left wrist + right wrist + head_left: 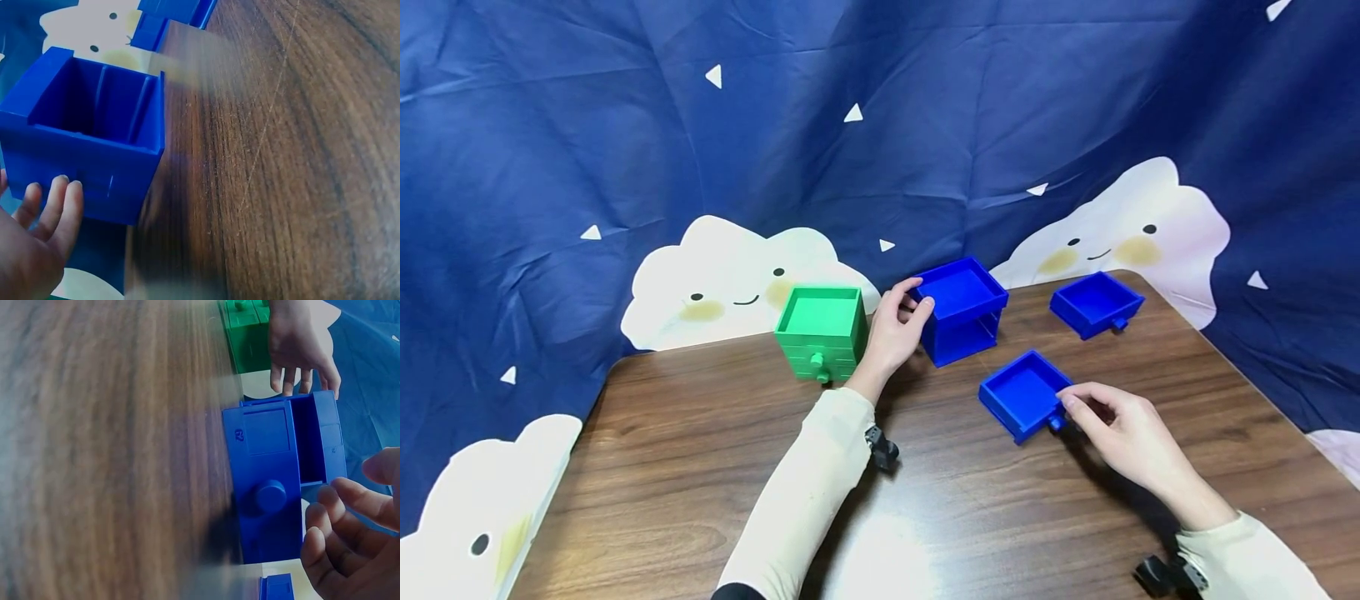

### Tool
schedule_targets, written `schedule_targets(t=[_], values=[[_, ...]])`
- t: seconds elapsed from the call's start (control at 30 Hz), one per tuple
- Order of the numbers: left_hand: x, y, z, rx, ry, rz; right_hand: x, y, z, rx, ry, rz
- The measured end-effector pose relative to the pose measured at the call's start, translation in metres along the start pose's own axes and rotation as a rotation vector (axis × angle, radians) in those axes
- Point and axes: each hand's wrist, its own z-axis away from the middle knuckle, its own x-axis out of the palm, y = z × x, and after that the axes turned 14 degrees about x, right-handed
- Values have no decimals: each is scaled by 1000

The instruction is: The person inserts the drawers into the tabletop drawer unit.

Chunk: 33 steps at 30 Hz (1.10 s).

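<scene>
A blue cabinet shell [962, 321] with a shallow tray top and a hollow front stands at the back of the table. My left hand [897, 329] rests on its left side, fingers extended against the wall and thumb at the upper rim. Nearer to me, a blue drawer [1024, 392] with a round knob [271, 495] lies angled in front of the shell. My right hand [1123, 429] is at its right corner, fingertips right at the top edge. In the right wrist view, the thumb [382, 467] stands apart from the loosely bent fingers.
A second blue drawer [1096, 305] sits at the back right of the wooden table [955, 500]. Left of my left hand stands a green cabinet [820, 333] with knobbed drawers. A blue curtain [775, 150] with cloud prints hangs behind the table edge.
</scene>
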Motion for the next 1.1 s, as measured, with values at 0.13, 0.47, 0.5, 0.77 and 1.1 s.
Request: schedule_targets(t=[0.13, 0.47, 0.5, 0.77, 1.1], values=[[2, 1, -1, -13, -5, 20, -2, 5, 2, 35, -23, 20], [3, 1, 0, -34, -9, 52, -7, 9, 7, 207, -228, -38], [3, 1, 0, -32, -10, 46, -7, 10, 7, 227, -249, -45], [4, 0, 1, -16, -12, 44, -4, 13, 5, 343, -364, -145], [5, 0, 4, -24, 3, 2, 1, 16, 3, 495, -557, -359]])
